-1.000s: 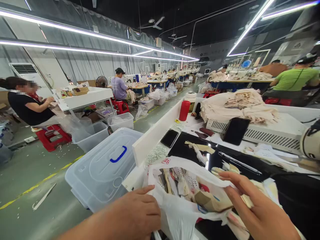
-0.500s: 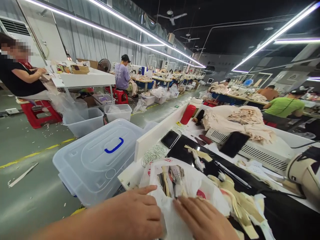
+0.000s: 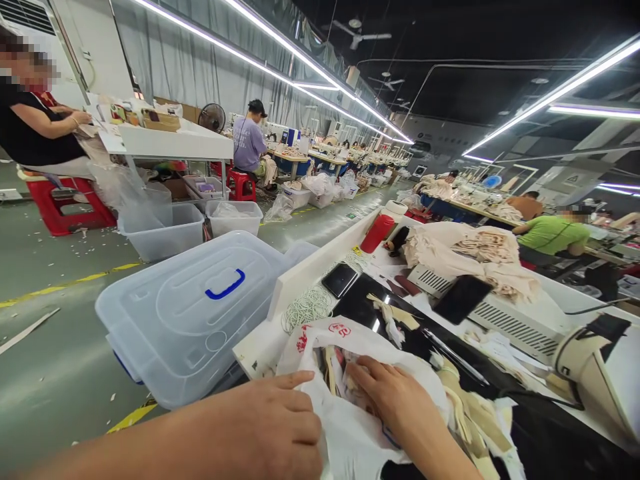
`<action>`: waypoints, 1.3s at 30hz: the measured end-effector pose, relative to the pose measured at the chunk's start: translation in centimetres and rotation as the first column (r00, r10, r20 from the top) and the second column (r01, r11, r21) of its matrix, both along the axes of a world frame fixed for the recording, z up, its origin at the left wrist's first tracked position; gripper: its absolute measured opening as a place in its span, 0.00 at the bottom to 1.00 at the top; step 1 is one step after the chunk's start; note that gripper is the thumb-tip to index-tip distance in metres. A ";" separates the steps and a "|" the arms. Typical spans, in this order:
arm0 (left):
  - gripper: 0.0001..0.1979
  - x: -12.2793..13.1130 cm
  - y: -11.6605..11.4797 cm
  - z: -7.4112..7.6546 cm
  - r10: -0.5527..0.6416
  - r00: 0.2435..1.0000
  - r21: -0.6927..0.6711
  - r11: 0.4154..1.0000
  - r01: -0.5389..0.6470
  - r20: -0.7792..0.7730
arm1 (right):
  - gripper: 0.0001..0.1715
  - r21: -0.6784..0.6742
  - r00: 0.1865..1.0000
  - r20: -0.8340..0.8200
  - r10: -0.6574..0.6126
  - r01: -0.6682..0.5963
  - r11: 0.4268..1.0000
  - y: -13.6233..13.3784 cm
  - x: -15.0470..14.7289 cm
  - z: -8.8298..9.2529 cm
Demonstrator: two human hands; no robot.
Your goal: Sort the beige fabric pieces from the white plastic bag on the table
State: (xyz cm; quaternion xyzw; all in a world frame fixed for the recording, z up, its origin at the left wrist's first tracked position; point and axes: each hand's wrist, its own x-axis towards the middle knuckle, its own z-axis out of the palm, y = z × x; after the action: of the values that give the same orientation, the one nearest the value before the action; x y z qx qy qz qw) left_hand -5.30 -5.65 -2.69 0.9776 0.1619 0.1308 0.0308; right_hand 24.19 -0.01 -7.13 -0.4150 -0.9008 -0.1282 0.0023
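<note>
A white plastic bag (image 3: pixel 345 437) with red print lies at the table's near end, its mouth facing up. Inside it are cloth pieces (image 3: pixel 329 370) in cream and grey tones. My left hand (image 3: pixel 280 420) grips the bag's left edge, index finger stretched along the rim and the other fingers curled. My right hand (image 3: pixel 390 393) reaches into the mouth from the right. Its fingers are extended and bent over the pieces, and the thumb side is partly hidden. Beside the bag, on the right, lie loose cream strips (image 3: pixel 473 413).
A lidded clear bin (image 3: pixel 190 320) stands on the left, next to the white table rim (image 3: pixel 295 283). A phone (image 3: pixel 340 280), green-white cord (image 3: pixel 306 310), pen (image 3: pixel 455 357), red bottle (image 3: pixel 377 233) and piled cream fabric (image 3: pixel 470 253) occupy the table. Other people sit working farther off.
My right hand has moved from the bag's near edge up and into its mouth, over the pieces. My left hand keeps its hold. The view has shifted slightly.
</note>
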 end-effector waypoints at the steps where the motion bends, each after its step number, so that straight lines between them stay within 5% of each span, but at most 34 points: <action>1: 0.04 0.0 0.0 0.0 0.002 1.000 0.001 1.000 -0.002 0.001 | 0.26 -0.008 0.999 -0.029 -0.030 0.030 1.000 0.1 0.4 0.1; 4: 0.05 0.0 -0.2 0.1 0.016 1.000 0.002 1.000 -0.016 0.020 | 0.18 -0.196 0.924 -0.282 -0.260 0.210 0.958 0.2 1.7 1.1; 6: 0.05 0.1 -0.2 0.2 0.019 0.999 0.003 1.000 -0.020 0.027 | 0.16 -0.477 0.726 -0.487 -0.485 0.244 0.844 -0.2 2.3 2.1; 9: 0.03 0.3 0.0 0.6 0.026 0.999 0.000 1.000 -0.026 0.040 | 0.19 -0.740 0.398 -0.602 -0.692 0.048 0.671 -1.0 2.5 3.2; 16: 0.07 0.8 0.4 1.5 0.042 0.992 0.076 0.996 -0.052 0.122 | 0.20 -0.826 -0.032 -0.562 -0.826 -0.030 0.563 -3.6 3.0 3.1; 19: 0.06 0.8 0.5 1.4 0.030 0.988 0.091 0.995 -0.044 0.149 | 0.25 -0.850 -0.099 -0.524 -0.846 0.006 0.526 -4.3 3.5 2.7; 26: 0.06 0.7 0.3 1.3 0.021 0.989 0.074 0.997 -0.033 0.148 | 0.20 -0.834 0.061 -0.534 -0.843 0.123 0.538 -4.9 3.7 3.3; 31: 0.06 0.8 0.3 1.4 0.034 0.989 0.052 0.998 -0.042 0.146 | 0.18 -0.765 0.117 -0.642 -0.757 -0.031 0.644 -5.5 5.4 4.1; 34: 0.07 0.7 0.4 1.5 0.072 0.984 0.030 0.996 -0.078 0.163 | 0.19 -0.687 -0.114 -0.710 -0.695 -0.105 0.719 -6.1 7.5 4.5; 37: 0.09 0.4 0.3 1.9 0.099 0.976 0.001 0.995 -0.101 0.194 | 0.29 -0.637 -0.499 -0.677 -0.540 0.030 0.770 -6.3 9.5 4.5; 39: 0.08 0.2 0.3 2.5 0.104 0.973 -0.027 0.995 -0.101 0.206 | 0.34 -0.629 -0.637 -0.639 -0.431 0.110 0.770 -6.3 10.6 3.9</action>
State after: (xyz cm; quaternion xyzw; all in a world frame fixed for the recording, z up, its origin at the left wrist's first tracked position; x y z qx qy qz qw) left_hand -5.09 -5.38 -0.24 0.9488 0.2091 0.2317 0.0490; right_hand 34.79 -6.31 -3.22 -0.5741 -0.2490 0.3821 0.6800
